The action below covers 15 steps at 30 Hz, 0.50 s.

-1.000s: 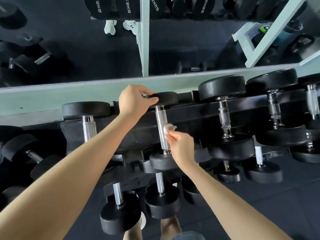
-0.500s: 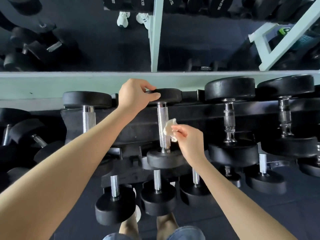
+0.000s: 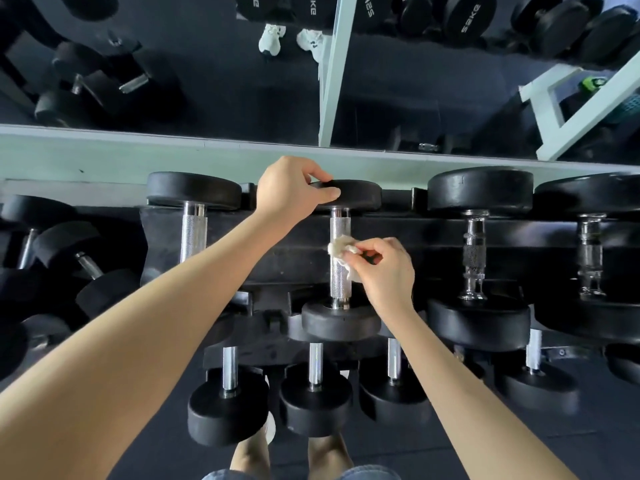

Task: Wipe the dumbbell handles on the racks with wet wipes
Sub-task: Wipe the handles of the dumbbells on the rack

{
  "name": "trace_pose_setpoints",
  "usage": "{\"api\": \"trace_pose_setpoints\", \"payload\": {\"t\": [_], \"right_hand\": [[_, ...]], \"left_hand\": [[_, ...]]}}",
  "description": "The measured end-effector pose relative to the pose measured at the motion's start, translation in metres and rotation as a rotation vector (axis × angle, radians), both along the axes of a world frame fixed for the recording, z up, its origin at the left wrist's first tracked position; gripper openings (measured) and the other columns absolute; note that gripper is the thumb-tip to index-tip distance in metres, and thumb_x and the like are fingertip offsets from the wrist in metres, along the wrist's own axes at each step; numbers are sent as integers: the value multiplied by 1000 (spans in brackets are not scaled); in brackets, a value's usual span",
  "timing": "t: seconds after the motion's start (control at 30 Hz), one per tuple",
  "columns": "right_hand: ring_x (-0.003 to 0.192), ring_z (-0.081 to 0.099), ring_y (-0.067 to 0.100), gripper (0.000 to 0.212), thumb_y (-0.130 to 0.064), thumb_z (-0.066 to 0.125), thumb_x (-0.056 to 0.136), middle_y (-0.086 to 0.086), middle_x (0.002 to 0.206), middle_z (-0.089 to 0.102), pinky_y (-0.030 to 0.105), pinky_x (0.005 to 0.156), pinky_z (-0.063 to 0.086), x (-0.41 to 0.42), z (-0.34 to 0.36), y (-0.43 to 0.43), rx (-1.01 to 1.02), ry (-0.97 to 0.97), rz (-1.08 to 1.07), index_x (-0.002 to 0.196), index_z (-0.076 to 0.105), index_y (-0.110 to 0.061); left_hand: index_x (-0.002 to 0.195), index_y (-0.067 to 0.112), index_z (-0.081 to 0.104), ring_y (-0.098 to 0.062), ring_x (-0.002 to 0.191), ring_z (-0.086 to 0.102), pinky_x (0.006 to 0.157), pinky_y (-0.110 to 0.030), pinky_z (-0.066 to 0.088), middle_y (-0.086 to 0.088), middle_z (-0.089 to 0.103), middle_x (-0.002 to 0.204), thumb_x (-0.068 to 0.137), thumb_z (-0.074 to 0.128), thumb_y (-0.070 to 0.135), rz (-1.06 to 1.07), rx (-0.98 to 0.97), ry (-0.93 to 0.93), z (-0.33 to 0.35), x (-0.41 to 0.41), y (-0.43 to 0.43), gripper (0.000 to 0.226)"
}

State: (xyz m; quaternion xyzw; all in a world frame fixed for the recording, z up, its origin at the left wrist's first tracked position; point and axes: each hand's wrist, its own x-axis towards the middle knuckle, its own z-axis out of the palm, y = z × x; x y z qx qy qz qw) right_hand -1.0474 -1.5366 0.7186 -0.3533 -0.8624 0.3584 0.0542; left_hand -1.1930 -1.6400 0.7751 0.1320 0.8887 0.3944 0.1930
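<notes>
Since half a second ago the right hand (image 3: 388,268) has slid the wet wipe (image 3: 341,249) a little up the handle (image 3: 340,285), toward the far head (image 3: 356,195) — the white wad now lies across the front of the knurled steel bar, above its middle. Thumb and fingers pinch the wipe and press it to the bar. The left hand (image 3: 287,192) grips the far head's rim, fingers curled over it. This dumbbell lies on the top tier of the black rack (image 3: 398,244), between a neighbouring dumbbell (image 3: 194,233) on the left and a larger dumbbell (image 3: 479,195) on the right — smaller dumbbells (image 3: 315,396) sit on the tier below.
</notes>
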Motion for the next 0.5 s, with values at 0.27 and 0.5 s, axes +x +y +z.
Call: {"api": "trace_pose_setpoints", "payload": {"t": [0.27, 0.5], "right_hand": [[78, 51, 18, 32, 8, 57, 81, 9, 91, 53, 23, 68, 43, 11, -7, 3, 301, 214, 602, 108, 67, -4], [79, 56, 4, 15, -15, 72, 80, -7, 89, 58, 19, 74, 46, -8, 4, -6, -164, 168, 95, 90, 61, -20]], "left_hand": [[99, 24, 72, -15, 86, 60, 68, -24, 44, 2, 66, 97, 76, 76, 36, -4, -5, 5, 0, 1, 0, 26], [98, 24, 72, -14, 91, 61, 72, -27, 48, 1, 67, 98, 75, 77, 36, 13, 13, -5, -2, 1, 0, 26]]}}
